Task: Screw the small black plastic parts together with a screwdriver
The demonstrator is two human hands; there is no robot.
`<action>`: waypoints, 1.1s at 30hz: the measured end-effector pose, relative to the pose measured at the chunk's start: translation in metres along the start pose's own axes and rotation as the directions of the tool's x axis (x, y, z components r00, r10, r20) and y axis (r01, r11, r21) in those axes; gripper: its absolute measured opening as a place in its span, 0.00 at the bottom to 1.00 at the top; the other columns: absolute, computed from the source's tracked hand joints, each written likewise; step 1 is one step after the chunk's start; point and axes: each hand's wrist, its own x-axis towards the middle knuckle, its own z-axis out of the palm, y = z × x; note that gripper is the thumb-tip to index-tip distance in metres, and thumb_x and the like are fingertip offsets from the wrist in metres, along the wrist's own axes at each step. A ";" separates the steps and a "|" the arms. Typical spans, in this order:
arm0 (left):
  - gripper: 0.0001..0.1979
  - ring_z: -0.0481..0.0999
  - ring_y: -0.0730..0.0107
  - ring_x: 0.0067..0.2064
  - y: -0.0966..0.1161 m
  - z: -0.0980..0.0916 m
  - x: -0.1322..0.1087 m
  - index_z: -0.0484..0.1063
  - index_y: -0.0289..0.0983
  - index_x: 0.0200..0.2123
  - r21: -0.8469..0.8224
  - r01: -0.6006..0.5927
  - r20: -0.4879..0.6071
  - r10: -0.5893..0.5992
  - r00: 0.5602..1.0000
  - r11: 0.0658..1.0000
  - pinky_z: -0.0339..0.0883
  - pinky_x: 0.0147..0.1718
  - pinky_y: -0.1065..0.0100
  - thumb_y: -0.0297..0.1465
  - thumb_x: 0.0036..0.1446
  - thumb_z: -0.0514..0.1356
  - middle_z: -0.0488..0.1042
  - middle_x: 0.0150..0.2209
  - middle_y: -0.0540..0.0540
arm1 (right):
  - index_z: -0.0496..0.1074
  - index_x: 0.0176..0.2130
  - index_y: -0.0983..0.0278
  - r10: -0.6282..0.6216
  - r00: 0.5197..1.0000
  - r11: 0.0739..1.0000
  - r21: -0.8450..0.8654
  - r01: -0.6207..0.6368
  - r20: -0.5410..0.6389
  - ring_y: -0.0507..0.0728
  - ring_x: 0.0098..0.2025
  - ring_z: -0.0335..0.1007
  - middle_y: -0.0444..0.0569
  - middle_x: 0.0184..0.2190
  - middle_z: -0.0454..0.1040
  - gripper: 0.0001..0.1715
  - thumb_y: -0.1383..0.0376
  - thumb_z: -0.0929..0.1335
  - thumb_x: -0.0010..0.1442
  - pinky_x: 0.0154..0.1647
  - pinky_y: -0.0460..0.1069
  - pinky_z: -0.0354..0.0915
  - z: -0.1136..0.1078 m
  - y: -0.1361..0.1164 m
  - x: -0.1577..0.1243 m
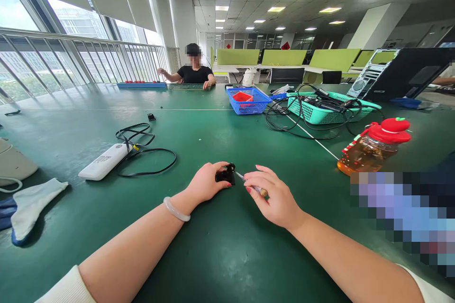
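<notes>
My left hand [208, 182], with a pale bangle at the wrist, grips a small glossy black part [224, 176] against the green tabletop [227, 251]. Its exact kind is hard to make out, as thumb and fingers cover some of it. In my right hand [275, 197] is a slim screwdriver [262, 191], pinched between thumb and fingers. Its metal shaft slants up to the left and the tip meets or nearly meets the black part's right side. Fingers hide much of the screwdriver's handle.
Left lie a white power strip [104, 163] with a looped black cord and a glove [39, 203]. Ahead stand a blue basket [249, 106] and a green basket [316, 115] of cables. A red-lidded bottle [373, 149] is right. Another person [195, 73] sits at the far end.
</notes>
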 end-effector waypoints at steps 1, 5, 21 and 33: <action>0.30 0.75 0.56 0.50 0.000 0.000 0.000 0.69 0.43 0.57 0.006 0.001 0.006 -0.001 1.000 1.000 0.68 0.52 0.58 0.34 0.50 0.68 0.79 0.47 0.47 | 0.70 0.39 0.58 0.063 0.998 0.998 0.014 -0.063 -0.023 0.55 0.38 0.77 0.46 0.35 0.79 0.08 0.70 0.65 0.63 0.57 0.60 0.69 0.000 0.002 0.000; 0.33 0.73 0.55 0.53 -0.002 0.000 0.000 0.66 0.43 0.60 0.017 0.004 0.034 -0.005 0.999 1.000 0.67 0.54 0.56 0.34 0.50 0.68 0.79 0.49 0.46 | 0.72 0.36 0.59 0.339 0.934 0.939 0.100 -0.329 -0.109 0.57 0.39 0.77 0.46 0.33 0.79 0.06 0.64 0.65 0.64 0.55 0.57 0.69 -0.001 0.005 -0.002; 0.30 0.75 0.55 0.50 -0.002 0.001 -0.001 0.69 0.44 0.58 0.079 -0.022 0.043 0.019 0.999 0.997 0.69 0.51 0.58 0.37 0.51 0.68 0.77 0.46 0.43 | 0.74 0.36 0.60 0.529 0.847 0.828 0.189 -0.527 0.044 0.57 0.37 0.75 0.48 0.32 0.78 0.13 0.57 0.64 0.64 0.36 0.49 0.69 0.000 -0.003 0.003; 0.29 0.74 0.58 0.46 -0.001 0.000 -0.002 0.70 0.47 0.57 0.118 -0.046 0.057 0.040 0.998 0.992 0.69 0.48 0.60 0.38 0.51 0.67 0.75 0.41 0.45 | 0.71 0.37 0.58 0.294 0.951 0.940 0.151 -0.306 0.096 0.58 0.42 0.76 0.46 0.35 0.80 0.06 0.66 0.64 0.64 0.58 0.60 0.66 -0.002 -0.005 0.001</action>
